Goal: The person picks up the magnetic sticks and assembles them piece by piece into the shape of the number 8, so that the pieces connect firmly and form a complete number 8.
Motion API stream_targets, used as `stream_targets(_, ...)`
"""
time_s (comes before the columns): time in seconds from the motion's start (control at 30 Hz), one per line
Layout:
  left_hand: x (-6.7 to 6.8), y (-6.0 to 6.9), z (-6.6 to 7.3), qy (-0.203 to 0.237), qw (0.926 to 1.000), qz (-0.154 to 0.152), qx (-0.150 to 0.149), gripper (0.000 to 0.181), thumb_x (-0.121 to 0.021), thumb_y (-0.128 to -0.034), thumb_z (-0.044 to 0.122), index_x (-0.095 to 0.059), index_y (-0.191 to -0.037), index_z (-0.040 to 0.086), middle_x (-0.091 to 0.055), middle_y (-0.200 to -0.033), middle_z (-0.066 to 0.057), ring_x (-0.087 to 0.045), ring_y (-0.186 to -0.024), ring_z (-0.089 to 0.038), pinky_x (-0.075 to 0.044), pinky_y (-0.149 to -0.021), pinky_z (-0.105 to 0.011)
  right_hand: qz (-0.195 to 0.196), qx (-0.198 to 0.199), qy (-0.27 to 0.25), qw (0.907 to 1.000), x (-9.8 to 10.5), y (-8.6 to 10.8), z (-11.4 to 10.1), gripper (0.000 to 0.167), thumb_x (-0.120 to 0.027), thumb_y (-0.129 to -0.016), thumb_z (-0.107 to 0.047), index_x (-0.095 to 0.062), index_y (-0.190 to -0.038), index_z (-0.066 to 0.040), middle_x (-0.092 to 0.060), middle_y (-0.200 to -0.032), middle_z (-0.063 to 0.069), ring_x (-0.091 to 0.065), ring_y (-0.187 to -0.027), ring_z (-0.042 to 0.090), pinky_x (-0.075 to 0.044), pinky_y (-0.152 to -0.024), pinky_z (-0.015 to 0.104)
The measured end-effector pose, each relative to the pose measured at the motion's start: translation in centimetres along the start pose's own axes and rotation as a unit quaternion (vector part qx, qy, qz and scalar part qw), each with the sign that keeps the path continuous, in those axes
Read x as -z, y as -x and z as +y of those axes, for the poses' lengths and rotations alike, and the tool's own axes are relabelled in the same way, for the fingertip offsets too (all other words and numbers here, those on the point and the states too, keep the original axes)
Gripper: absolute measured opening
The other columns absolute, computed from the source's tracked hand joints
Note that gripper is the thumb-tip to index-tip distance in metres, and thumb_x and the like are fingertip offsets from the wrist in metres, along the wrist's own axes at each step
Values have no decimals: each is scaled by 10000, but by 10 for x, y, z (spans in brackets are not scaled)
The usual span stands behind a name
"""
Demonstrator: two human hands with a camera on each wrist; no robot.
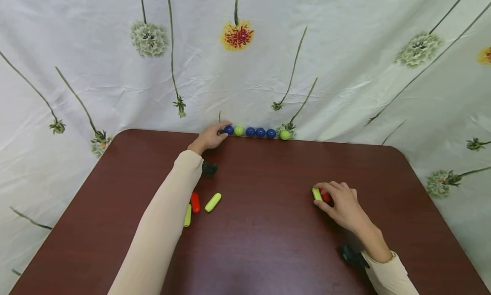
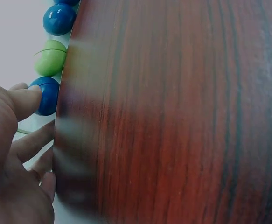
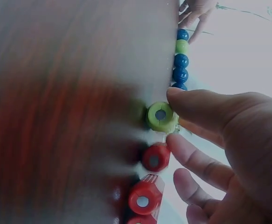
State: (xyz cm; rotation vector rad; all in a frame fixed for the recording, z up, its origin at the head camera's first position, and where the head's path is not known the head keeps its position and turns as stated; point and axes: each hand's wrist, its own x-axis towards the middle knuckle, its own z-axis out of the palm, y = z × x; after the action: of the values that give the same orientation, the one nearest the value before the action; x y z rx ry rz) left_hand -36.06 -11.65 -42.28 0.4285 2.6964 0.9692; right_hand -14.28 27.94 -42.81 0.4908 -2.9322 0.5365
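At the table's far edge my left hand [image 1: 210,137] holds the leftmost blue ball [image 1: 228,130] between thumb and finger, in a row of balls. Right of it stand a light green ball [image 1: 238,130], several more blue balls [image 1: 260,133] and another light green ball [image 1: 284,134]. My right hand [image 1: 344,206] pinches a short light green rod [image 1: 316,194] that lies on the table. A grey disc shows on this rod's end in the right wrist view. Red rods [image 3: 143,198] lie beside it, partly hidden by the hand in the head view.
Left of centre on the brown table [image 1: 261,235] lie a red rod [image 1: 195,202], a light green rod [image 1: 213,202] and another light green rod [image 1: 187,215], half covered by the left sleeve [image 1: 161,218]. A white flowered cloth [image 1: 268,65] hangs behind the far edge.
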Motion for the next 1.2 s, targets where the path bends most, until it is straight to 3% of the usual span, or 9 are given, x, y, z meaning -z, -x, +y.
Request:
stream_targets(0.27,-4,-5,-10,640,9979,-58,58,486,-449,-1075,152,-367,-1554,140,-312,-1601,-201,-319,-1467,-393,-313,-1163,-537,-126,-54,-63,9999,-1,0,-4,384,-802,-855,-192,-669,-1210,-133,-654,-925,-12,-512,-860,239,-286,-751,413)
stream_targets(0.53,-5,-7,-11,826,9960,73,344,445,-473,-1067,173,-416,-1509,188,-459,-1475,-247,-413,-1383,-411,-42,-1170,-680,-142,-5,-70,9999,-1,2,-4,353,-787,-866,-160,-671,-1199,-136,-665,-930,13,-534,-863,238,-292,-741,393)
stream_targets(0.67,-6,-8,-11,1041,9936,218,386,406,-486,-1066,180,-442,-1469,176,-465,-1458,-242,-417,-1376,-405,-14,-1170,-677,-121,5,-18,9999,-1,1,-4,335,-782,-867,-143,-678,-1186,-133,-668,-921,27,-556,-857,243,-290,-722,371)
stream_targets(0.8,-6,-6,-7,920,9929,558,498,354,-505,-1060,211,-482,-1411,179,-553,-1262,-184,-510,-1195,-367,-89,-1141,-663,-170,4,-32,9999,-1,-1,-6,325,-785,-863,-135,-686,-1173,-130,-666,-912,32,-579,-863,255,-295,-718,359)
stream_targets(0.93,-9,-5,-2,647,9926,850,573,316,-518,-1053,236,-515,-1366,196,-546,-1008,-104,-514,-946,-304,-223,-994,-569,-146,81,-33,9999,-1,-2,-9,306,-785,-858,-105,-693,-1150,-124,-651,-892,30,-605,-850,250,-324,-720,365)
stream_targets(1.07,-8,-3,-3,671,9923,920,483,336,-507,-1060,240,-495,-1393,204,-568,-1085,-134,-529,-974,-330,-266,-970,-549,-42,242,-55,9997,-1,-1,-10,284,-777,-854,-60,-698,-1120,-116,-636,-867,25,-608,-771,190,-392,-709,374)
stream_targets(1.2,-3,3,-6,762,9918,997,246,374,-501,-1063,225,-464,-1432,181,-589,-1221,-204,-568,-1059,-369,-397,-968,-526,-79,263,-221,9994,-3,1,-11,259,-757,-861,-29,-697,-1103,-95,-619,-870,36,-561,-706,116,-440,-633,274)
